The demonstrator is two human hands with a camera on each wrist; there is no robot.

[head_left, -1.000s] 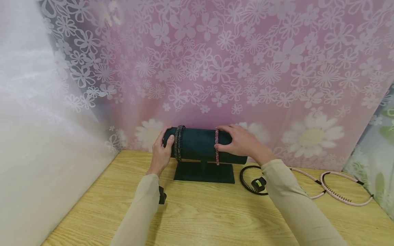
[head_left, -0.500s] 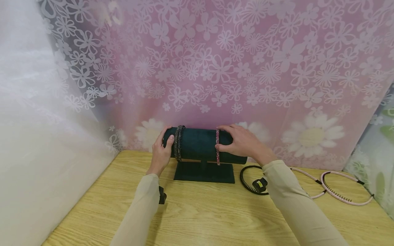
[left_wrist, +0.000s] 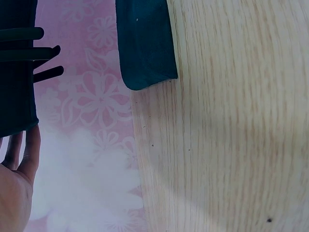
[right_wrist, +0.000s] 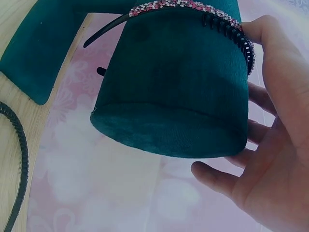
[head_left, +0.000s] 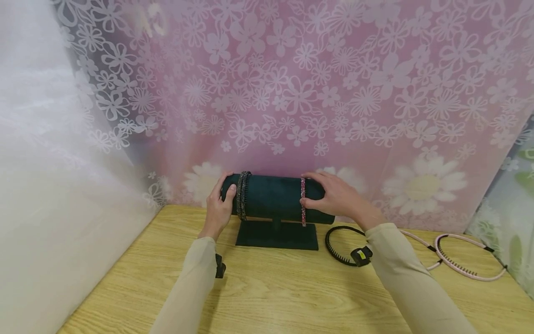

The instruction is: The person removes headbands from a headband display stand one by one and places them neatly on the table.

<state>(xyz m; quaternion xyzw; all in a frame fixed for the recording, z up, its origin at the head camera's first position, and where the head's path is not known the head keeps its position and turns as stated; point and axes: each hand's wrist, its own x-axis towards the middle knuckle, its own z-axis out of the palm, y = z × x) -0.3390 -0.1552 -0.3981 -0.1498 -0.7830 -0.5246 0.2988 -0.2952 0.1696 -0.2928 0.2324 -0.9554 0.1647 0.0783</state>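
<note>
A dark green velvet headband display stand stands on the table, its roll lying sideways over a flat base. My left hand grips the roll's left end, thumb in front and fingers over the top. Close by that thumb, two dark glittery headbands sit round the roll; their thin tips stick out below in the left wrist view. Nearer the right end, my right hand holds a pink glittery headband, thumb at its front. The right wrist view shows this headband's toothed inside and one free tip below the roll.
On the table to the right lie a black toothed headband, partly behind the right wrist's camera, and pale pink headbands. A pink flowered curtain hangs right behind the stand. White sheeting borders the left side.
My right hand has slid the pink glittery headband rightward along the roll, toward its right end. My left hand and the stand have stayed in place.
</note>
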